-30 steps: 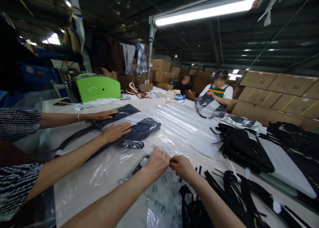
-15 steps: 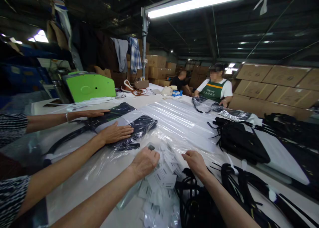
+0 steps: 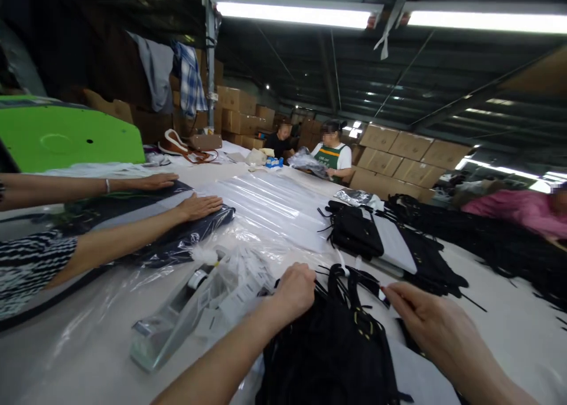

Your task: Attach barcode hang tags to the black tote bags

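A black bag [image 3: 328,352] with straps and gold-coloured fittings lies in front of me at the table's near edge. My left hand [image 3: 295,287] is closed above its upper left part, beside the black straps; whatever it grips is hidden by the fingers. To the right, my right hand [image 3: 432,316] has thumb and forefinger pinched together by a black strap loop with a white wrap; what is between the tips is too small to make out. Left of my left hand lies a heap of white printed tags [image 3: 241,293] with a clear plastic packet [image 3: 166,328].
At the left, another person's two hands [image 3: 199,207] lie flat on a dark bag in clear plastic [image 3: 190,234]. Clear plastic sheets [image 3: 274,204] cover the table's middle. More black bags [image 3: 354,231] lie to the right. A green machine [image 3: 66,133] stands far left; people work beyond.
My view has swung right. My hands have moved from above the tags to the black bag, the right one farther right. The co-worker's hands still rest on the plastic-covered bag.
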The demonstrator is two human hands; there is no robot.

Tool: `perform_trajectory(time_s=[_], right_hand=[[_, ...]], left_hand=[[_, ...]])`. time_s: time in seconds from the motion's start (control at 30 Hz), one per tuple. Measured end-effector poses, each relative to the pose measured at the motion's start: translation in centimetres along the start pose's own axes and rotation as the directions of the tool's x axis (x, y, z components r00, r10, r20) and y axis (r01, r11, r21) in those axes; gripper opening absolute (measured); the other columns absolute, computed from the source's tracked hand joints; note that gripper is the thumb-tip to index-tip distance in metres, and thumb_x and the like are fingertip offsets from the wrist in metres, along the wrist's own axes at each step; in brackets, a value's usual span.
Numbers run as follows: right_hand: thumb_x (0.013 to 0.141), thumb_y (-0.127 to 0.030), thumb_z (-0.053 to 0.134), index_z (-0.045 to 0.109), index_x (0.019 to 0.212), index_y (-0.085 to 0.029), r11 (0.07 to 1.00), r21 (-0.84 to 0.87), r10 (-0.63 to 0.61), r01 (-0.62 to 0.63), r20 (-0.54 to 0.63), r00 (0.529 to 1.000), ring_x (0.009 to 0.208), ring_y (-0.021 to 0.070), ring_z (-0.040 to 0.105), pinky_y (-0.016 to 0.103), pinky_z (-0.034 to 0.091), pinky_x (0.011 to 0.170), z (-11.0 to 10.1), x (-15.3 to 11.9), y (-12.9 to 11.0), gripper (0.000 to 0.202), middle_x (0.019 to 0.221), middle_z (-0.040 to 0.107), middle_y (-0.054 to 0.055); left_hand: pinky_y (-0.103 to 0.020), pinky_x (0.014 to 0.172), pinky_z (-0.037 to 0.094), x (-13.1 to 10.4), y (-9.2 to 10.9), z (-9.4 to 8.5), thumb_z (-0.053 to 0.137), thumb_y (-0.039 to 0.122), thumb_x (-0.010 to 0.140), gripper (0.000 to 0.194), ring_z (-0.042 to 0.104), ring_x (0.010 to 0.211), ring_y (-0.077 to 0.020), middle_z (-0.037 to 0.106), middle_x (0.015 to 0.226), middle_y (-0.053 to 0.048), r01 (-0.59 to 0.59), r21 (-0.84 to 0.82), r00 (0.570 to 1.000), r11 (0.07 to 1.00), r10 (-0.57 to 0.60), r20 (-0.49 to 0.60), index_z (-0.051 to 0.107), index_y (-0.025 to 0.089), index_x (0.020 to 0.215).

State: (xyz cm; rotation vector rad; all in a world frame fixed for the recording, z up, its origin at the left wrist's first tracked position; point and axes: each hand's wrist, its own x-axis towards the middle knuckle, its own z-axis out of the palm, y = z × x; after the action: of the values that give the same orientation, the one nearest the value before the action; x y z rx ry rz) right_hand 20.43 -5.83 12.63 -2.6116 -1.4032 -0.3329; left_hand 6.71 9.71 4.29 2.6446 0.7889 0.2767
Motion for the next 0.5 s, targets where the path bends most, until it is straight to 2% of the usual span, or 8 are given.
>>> perform_trajectory(time_s=[0.1, 0.2, 0.27, 0.37, 0.5], right_hand=[[0.085, -0.035, 0.043, 0.062, 0.079, -0.027, 0.981, -0.181, 0.096, -0.066, 0.165, 0.982, 0.067, 0.0229, 0.063, 0.027, 0.036, 0.053, 0.8, -2.0, 1.2, 0.022, 0.070, 0.067, 0.002], [0.088, -0.030, 0.039, 0.061, 0.076, -0.025, 0.969, -0.237, 0.115, -0.064, 0.207, 0.972, 0.072, 0.0231, 0.064, 0.027, 0.036, 0.054, 2.4, -3.5, 2.4, 0.026, 0.074, 0.068, 0.004], [0.089, -0.026, 0.037, 0.060, 0.074, -0.022, 0.971, -0.240, 0.077, -0.024, 0.214, 0.974, 0.072, 0.0221, 0.065, 0.027, 0.037, 0.055, 3.7, -4.4, 3.3, 0.028, 0.073, 0.067, 0.005], [0.090, -0.022, 0.035, 0.059, 0.075, -0.020, 0.974, -0.224, 0.030, 0.019, 0.215, 0.976, 0.068, 0.0206, 0.065, 0.026, 0.037, 0.054, 5.7, -5.6, 4.4, 0.029, 0.071, 0.066, 0.005], [0.090, -0.019, 0.033, 0.059, 0.075, -0.019, 0.984, -0.179, 0.018, 0.026, 0.239, 0.971, 0.068, 0.0203, 0.065, 0.026, 0.039, 0.054, 7.0, -6.8, 5.3, 0.030, 0.073, 0.066, 0.005]], left_hand=[[-0.029, 0.072, 0.046, 3.3, 3.5, 3.3, 0.047, 0.010, 0.074, 0.018, 0.059, 0.082, -0.0197, 0.065, 0.082, -0.009, 0.038, -0.043, 0.996, 0.998, -0.035, 0.080, 0.064, 0.013, 0.078], [-0.033, 0.074, 0.047, 5.2, 6.5, 6.0, 0.052, 0.015, 0.077, 0.012, 0.060, 0.083, -0.0193, 0.064, 0.086, -0.008, 0.094, -0.077, 0.986, 0.993, -0.081, 0.149, 0.063, 0.012, 0.083], [-0.037, 0.077, 0.048, 5.6, 7.6, 7.2, 0.052, 0.026, 0.083, 0.019, 0.058, 0.086, -0.0183, 0.061, 0.094, -0.007, 0.133, -0.095, 0.979, 0.987, -0.115, 0.170, 0.059, 0.012, 0.093], [-0.038, 0.078, 0.048, 5.3, 7.9, 8.3, 0.050, 0.034, 0.085, 0.029, 0.057, 0.089, -0.0173, 0.057, 0.102, -0.006, 0.167, -0.144, 0.974, 0.975, -0.141, 0.177, 0.054, 0.013, 0.103], [-0.038, 0.083, 0.046, 4.2, 7.0, 8.8, 0.051, 0.026, 0.084, 0.020, 0.059, 0.088, -0.0161, 0.063, 0.095, -0.004, 0.190, -0.246, 0.974, 0.950, -0.150, 0.171, 0.059, 0.014, 0.097]])
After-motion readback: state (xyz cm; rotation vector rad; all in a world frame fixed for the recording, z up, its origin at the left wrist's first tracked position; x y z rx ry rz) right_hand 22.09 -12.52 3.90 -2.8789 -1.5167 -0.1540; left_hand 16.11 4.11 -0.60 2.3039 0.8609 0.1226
